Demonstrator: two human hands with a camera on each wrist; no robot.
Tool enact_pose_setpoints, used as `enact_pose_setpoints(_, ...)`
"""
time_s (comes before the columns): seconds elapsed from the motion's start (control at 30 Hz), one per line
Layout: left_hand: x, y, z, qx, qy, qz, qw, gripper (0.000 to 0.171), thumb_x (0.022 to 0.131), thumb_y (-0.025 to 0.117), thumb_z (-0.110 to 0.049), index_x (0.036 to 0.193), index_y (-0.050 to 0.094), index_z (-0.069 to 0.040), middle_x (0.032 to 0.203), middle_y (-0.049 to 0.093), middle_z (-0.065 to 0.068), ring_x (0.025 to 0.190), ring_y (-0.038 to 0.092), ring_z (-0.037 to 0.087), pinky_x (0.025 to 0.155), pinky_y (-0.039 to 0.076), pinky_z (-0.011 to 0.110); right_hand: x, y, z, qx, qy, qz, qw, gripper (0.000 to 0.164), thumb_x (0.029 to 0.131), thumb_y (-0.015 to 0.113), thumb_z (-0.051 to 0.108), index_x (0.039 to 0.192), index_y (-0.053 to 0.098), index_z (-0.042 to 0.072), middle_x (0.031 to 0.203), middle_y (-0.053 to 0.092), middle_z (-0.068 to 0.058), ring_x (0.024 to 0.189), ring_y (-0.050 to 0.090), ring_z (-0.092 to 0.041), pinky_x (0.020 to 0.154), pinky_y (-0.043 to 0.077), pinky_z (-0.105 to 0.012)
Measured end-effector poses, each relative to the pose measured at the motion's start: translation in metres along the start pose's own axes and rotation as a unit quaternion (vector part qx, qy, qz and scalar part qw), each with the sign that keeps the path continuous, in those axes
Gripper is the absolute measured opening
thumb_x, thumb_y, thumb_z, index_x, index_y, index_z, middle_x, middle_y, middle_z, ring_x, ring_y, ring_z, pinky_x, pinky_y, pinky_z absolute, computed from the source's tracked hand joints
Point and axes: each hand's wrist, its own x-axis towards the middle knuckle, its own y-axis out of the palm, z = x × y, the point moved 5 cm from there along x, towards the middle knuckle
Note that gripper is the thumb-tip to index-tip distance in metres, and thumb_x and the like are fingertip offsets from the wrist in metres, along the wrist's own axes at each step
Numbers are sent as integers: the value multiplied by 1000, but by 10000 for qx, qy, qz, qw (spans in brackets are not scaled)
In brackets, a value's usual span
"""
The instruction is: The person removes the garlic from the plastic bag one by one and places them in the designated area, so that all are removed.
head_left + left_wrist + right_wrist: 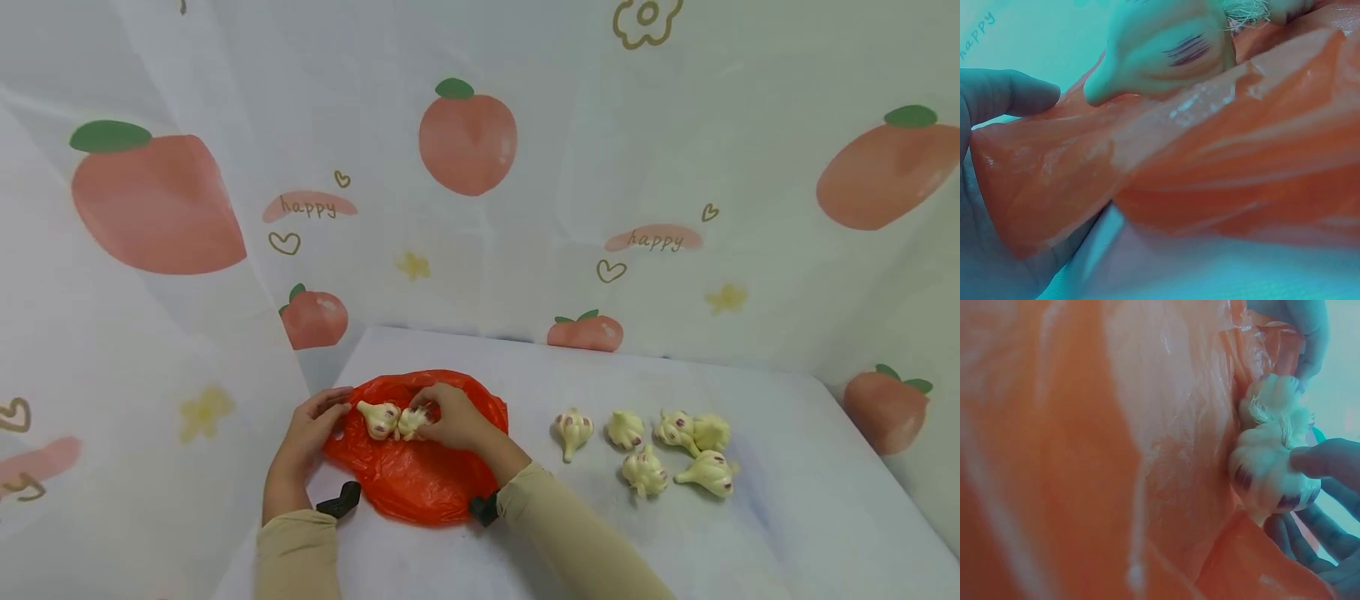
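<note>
A red plastic bag lies spread on the table, its rim raised around two garlic bulbs. My left hand is at the bag's left side and holds its edge, with the plastic running across the palm in the left wrist view. Beside those fingers, one garlic bulb rests on the bag, stem pointing left. My right hand pinches a second garlic bulb, thumb on top and fingers beneath. The two bulbs lie root end to root end, close together.
On the right of the table sit several loose garlic bulbs, one of them a lone bulb nearer the bag. Black wrist mounts jut below both wrists. A white curtain with fruit prints closes off the back and sides.
</note>
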Motion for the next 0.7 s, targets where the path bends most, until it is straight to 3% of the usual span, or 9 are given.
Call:
enact_pose_setpoints(0.3, -1, 2, 4, -59, 48, -11, 10000, 51, 111, 53, -29, 158, 47, -10, 161, 48, 20, 131, 55, 25, 90, 53, 13, -17, -10, 8, 276, -235, -182, 9992, 27, 92, 81, 9, 118, 74, 13, 121, 69, 0, 108, 64, -15, 84, 58, -20)
enact_pose_setpoints(0.7, 3, 3, 7, -194, -109, -13, 9998, 52, 111, 54, -30, 159, 45, -11, 162, 47, 17, 137, 51, 29, 90, 52, 12, -56, -43, 21, 698, -725, -368, 9942, 33, 94, 78, 8, 125, 71, 13, 124, 69, 3, 115, 64, -14, 99, 62, -38)
